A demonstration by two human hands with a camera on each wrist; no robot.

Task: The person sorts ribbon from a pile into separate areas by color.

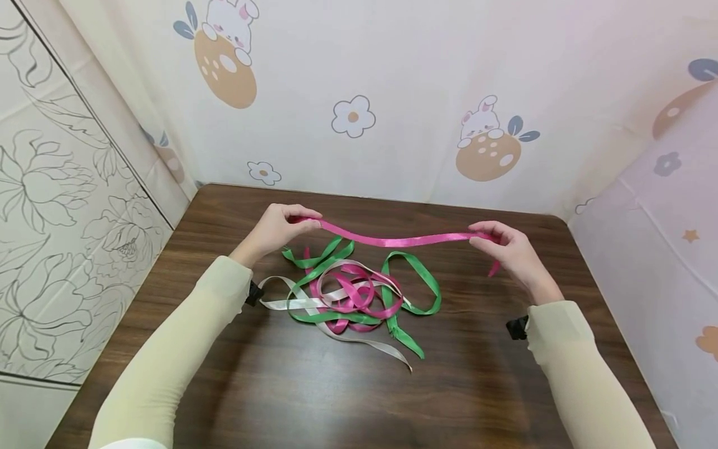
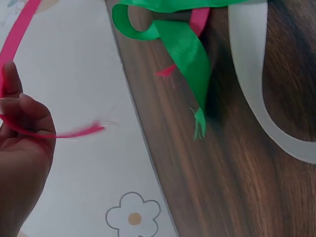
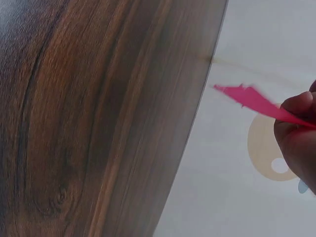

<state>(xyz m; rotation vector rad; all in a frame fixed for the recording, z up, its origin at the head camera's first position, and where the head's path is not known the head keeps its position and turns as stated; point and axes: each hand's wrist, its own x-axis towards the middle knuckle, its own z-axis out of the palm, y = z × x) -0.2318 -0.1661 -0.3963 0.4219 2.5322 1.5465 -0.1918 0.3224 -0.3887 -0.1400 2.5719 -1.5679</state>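
A pink satin ribbon stretches between the two hands above the far part of the table, sagging slightly in the middle. The left hand pinches it near one end; in the left wrist view a short frayed tail sticks out past the fingers. Over on the right, the right hand pinches the other end, and its loose tip pokes out beyond the thumb. Between and below the hands lies a loose tangle of green ribbon, white ribbon and pink ribbon.
The dark wooden table backs onto a pale curtain printed with rabbits and flowers. A white panel with line-drawn flowers stands along the left side. Dark wrist straps show at the sleeve cuffs.
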